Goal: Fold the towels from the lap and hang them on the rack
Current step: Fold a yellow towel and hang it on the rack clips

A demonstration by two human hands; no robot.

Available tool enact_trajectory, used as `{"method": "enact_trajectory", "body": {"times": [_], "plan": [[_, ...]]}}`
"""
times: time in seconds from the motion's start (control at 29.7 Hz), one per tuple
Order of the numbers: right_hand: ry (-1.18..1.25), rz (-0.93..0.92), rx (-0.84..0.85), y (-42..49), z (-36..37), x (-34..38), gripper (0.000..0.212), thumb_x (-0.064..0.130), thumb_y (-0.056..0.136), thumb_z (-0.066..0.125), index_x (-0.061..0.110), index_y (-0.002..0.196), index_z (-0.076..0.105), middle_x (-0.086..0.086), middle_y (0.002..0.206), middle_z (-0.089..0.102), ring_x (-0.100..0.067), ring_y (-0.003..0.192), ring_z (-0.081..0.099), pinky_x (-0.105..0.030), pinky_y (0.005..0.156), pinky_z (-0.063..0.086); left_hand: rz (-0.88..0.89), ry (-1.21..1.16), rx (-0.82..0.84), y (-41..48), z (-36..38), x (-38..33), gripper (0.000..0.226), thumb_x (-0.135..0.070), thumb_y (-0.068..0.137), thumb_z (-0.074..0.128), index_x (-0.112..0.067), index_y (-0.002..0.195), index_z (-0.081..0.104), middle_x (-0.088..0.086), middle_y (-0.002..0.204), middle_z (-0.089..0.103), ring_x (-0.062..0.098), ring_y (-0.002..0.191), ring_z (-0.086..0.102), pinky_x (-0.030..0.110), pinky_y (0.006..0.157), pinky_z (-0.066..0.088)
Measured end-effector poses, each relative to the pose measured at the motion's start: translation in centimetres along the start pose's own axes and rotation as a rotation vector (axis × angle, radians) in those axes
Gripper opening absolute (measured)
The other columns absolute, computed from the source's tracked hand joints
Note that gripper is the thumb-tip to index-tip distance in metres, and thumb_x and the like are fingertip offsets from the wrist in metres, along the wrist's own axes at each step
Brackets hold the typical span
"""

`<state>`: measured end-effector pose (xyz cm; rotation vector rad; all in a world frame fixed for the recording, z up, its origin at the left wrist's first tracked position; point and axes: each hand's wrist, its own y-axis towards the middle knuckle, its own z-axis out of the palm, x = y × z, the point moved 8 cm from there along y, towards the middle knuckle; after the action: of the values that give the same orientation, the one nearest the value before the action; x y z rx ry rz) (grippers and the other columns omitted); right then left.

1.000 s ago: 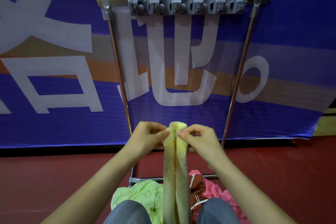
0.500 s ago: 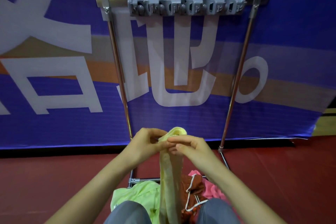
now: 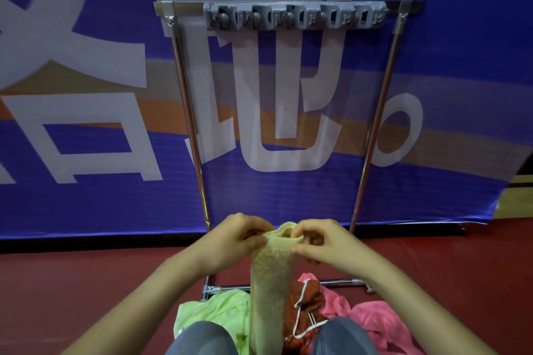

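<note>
My left hand [image 3: 233, 242] and right hand [image 3: 320, 242] each pinch the top end of the yellow towel [image 3: 271, 277], thumb against curled fingers, one hand at each side. I judge this hold aligns the layers while the length hangs straight. The towel is a narrow, nubby terry strip dropping between my knees [image 3: 202, 339]. A green towel [image 3: 213, 314], brown cloth [image 3: 305, 300] and pink towel [image 3: 372, 323] lie beneath. The rack [image 3: 190, 112] stands beyond; hanging is not yet done.

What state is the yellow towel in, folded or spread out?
Folded lengthwise: the yellow towel hangs as a narrow strip, its top pinched between the left hand and the right hand.
</note>
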<state>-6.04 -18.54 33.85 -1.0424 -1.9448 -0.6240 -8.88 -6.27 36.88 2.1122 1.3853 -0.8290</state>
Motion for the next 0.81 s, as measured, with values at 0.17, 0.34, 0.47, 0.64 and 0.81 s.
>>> {"method": "enact_trajectory", "body": {"times": [0.17, 0.34, 0.47, 0.64, 0.81], "plan": [[-0.051, -0.157, -0.079, -0.3, -1.2, 1.5, 0.024, 0.015, 0.078, 0.068, 0.036, 0.071, 0.056, 0.011, 0.088, 0.049, 0.001, 0.081, 0.05, -0.011, 0.073, 0.04, 0.011, 0.017, -0.034, 0.1, -0.6, -0.5, 0.021, -0.009, 0.089, 0.05, -0.011, 0.104, 0.065, -0.019, 0.081, 0.059, -0.012, 0.074, 0.056, 0.005, 0.068, 0.041], [-0.023, -0.232, -0.114, -0.4, -1.6, 2.6, 0.018, 0.018, 0.076, 0.064, 0.034, 0.081, 0.056, -0.001, 0.096, 0.056, -0.008, 0.088, 0.055, -0.017, 0.079, 0.043, 0.05, 0.041, -0.075, 0.0, -1.4, -1.4, 0.02, -0.01, 0.09, 0.049, -0.012, 0.102, 0.064, -0.009, 0.08, 0.062, -0.001, 0.075, 0.055, 0.011, 0.066, 0.041], [-0.079, -0.222, -0.064, -0.2, -1.3, 2.6, 0.025, 0.016, 0.077, 0.067, 0.039, 0.083, 0.057, 0.007, 0.095, 0.056, -0.007, 0.086, 0.054, -0.017, 0.079, 0.043, 0.059, 0.055, -0.079, -0.2, -1.8, -1.5, 0.02, -0.008, 0.09, 0.049, -0.01, 0.103, 0.064, -0.015, 0.08, 0.06, -0.008, 0.073, 0.056, 0.006, 0.064, 0.04], [-0.177, -0.18, -0.053, 0.0, -1.4, 2.2, 0.025, 0.019, 0.076, 0.069, 0.039, 0.075, 0.053, 0.014, 0.085, 0.056, -0.007, 0.079, 0.055, -0.018, 0.076, 0.043, 0.068, 0.078, -0.07, -0.1, -1.7, -1.6, 0.021, -0.009, 0.09, 0.049, -0.007, 0.104, 0.064, -0.003, 0.089, 0.065, 0.004, 0.084, 0.057, 0.017, 0.072, 0.044], [0.076, -0.139, -0.2, 0.1, -3.0, 1.8, 0.026, 0.008, 0.078, 0.066, 0.03, 0.071, 0.055, 0.015, 0.064, 0.059, 0.005, 0.063, 0.053, -0.015, 0.065, 0.045, 0.074, 0.061, -0.102, -0.1, -2.1, -1.7, 0.021, -0.01, 0.091, 0.047, -0.01, 0.103, 0.064, -0.017, 0.08, 0.061, -0.007, 0.076, 0.056, 0.007, 0.067, 0.041]]}}
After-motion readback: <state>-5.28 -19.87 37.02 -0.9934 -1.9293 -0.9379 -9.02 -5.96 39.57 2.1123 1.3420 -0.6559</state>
